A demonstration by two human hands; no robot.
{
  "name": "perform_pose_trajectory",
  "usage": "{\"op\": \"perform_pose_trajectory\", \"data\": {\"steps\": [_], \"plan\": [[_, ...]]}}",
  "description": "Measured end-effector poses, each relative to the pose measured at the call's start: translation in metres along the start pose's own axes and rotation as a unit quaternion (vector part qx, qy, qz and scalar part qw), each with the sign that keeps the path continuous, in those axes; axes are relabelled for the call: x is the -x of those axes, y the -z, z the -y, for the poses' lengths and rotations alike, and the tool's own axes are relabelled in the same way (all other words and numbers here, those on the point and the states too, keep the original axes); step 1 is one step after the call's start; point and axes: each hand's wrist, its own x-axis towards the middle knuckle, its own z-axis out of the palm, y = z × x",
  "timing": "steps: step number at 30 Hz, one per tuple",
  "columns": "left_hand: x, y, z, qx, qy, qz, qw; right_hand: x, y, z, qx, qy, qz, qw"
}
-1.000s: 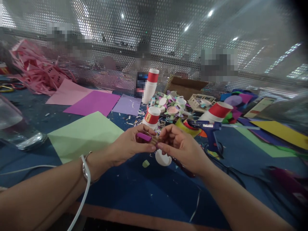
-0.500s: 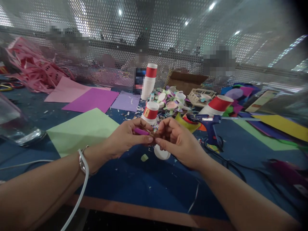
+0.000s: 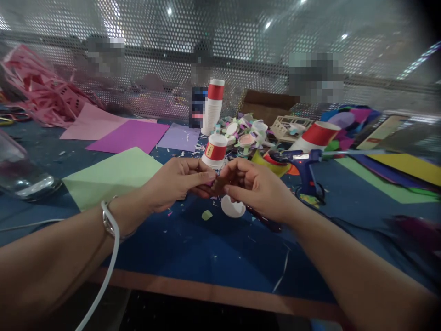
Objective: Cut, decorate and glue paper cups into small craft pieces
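Observation:
My left hand and my right hand meet fingertip to fingertip above the blue table. Between them they pinch a small brown craft piece with a purple bit, mostly hidden by my fingers. Just below my right hand lies a white round lid. A small red-and-white paper cup stands upside down right behind my hands. A blue glue gun stands propped to the right of my right hand, its cord trailing across the table.
Light green, magenta and pink paper sheets lie to the left. A clear glass is at far left. A stack of paper cups, a pile of finished paper-cup flowers, coloured sheets at right and a perforated metal screen behind.
My hands have closed more tightly over the piece, so the purple bit is nearly hidden now. The view has tipped slightly, shifting everything up in frame.

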Motion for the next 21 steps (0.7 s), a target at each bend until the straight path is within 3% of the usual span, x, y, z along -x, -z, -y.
{"op": "perform_pose_trajectory", "data": {"steps": [10,21], "plan": [[0.0004,0.0052,0.0015,-0.122,-0.015,-0.007,0.992,-0.0012,0.0017,-0.0053,0.009,-0.017,0.013,1.0],[0.0025,0.0028,0.0,-0.1,-0.032,0.005,0.994,0.0002,-0.0005,-0.0037,-0.013,-0.021,0.021,0.999]]}}
